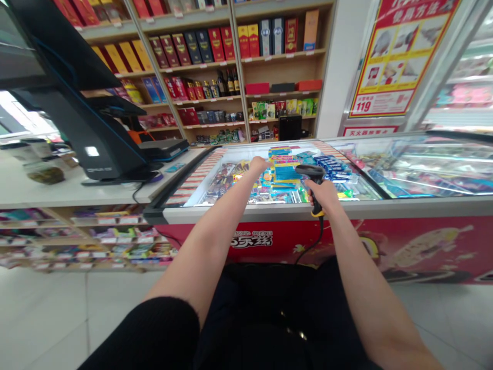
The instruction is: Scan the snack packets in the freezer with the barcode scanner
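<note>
Head view: your right grip (322, 195) is shut round a corded barcode scanner (311, 173), nose angled forward and left toward the packets (287, 172) in the chest freezer (269, 211); your left grip (259, 165) reaches over them, open and empty, just left of the scanner.

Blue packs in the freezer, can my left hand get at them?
Probably yes: the left hand is over the open freezer, the blue packs lie right beside it, and the glass lid is slid aside.

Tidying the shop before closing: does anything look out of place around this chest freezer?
The black-and-yellow barcode scanner in the right hand stands out: it's held over the freezer, and its black cable hangs loosely down the red front panel.
</note>
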Motion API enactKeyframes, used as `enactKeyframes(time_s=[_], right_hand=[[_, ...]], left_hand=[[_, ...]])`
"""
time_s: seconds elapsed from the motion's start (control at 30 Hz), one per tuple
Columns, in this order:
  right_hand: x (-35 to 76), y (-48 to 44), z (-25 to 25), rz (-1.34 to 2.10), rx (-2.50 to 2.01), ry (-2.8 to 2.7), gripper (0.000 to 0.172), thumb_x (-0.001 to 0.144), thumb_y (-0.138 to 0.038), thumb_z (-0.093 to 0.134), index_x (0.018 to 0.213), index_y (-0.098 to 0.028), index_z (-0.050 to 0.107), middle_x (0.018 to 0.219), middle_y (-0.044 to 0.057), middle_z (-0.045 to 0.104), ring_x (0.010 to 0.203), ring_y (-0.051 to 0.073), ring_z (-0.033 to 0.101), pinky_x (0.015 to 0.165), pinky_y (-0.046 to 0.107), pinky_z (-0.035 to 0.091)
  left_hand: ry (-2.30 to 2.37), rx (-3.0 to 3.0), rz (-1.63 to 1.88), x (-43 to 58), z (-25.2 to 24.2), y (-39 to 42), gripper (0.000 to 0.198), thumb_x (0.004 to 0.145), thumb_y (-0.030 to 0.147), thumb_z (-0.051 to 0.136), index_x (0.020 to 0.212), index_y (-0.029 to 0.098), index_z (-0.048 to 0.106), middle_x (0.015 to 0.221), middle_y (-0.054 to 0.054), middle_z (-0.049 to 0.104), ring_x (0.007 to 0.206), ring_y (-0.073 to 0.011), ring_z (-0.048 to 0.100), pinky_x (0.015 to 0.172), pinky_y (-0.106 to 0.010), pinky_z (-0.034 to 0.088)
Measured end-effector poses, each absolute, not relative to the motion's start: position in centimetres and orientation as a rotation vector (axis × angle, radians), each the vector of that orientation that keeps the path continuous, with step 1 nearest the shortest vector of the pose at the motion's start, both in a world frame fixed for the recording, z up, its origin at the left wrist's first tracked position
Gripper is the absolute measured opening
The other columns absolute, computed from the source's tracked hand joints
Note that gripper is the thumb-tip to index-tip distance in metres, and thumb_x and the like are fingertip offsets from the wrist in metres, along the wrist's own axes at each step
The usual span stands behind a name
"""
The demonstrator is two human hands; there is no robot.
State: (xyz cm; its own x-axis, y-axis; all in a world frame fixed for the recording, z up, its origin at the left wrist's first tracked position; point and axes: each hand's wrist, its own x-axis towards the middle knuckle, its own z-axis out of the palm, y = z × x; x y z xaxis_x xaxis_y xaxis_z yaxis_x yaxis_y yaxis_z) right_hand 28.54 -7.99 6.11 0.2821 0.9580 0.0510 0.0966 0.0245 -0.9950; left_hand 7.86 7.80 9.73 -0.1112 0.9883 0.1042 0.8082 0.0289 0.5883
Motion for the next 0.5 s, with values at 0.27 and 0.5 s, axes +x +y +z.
enactKeyframes(time_s=[0.27,0.5], right_hand=[[23.9,-8.1,6.0,0.92,-1.406,-1.26,0.021,0.081,-0.03,0.069,0.07,-0.018,0.055,0.05,-0.002,0.056,0.036,0.011,0.05,0.033,0.02,0.041],[19.8,-8.0,5.0,0.96,-1.454,-1.427,0.022,0.083,-0.03,0.068,0.069,-0.017,0.056,0.051,0.0,0.057,0.035,0.011,0.051,0.034,0.021,0.042]], left_hand=[[2.182,1.859,0.724,2.7,8.8,4.3,0.05,0.072,0.044,0.079,0.112,0.016,0.065,0.124,-0.016,0.067,0.12,-0.0293,0.061,0.097,-0.032,0.047],[2.32,1.618,0.658,-0.9,7.6,1.1,0.102,0.046,0.05,0.093,0.132,0.013,0.051,0.145,-0.026,0.048,0.137,-0.0389,0.045,0.105,-0.039,0.043]])
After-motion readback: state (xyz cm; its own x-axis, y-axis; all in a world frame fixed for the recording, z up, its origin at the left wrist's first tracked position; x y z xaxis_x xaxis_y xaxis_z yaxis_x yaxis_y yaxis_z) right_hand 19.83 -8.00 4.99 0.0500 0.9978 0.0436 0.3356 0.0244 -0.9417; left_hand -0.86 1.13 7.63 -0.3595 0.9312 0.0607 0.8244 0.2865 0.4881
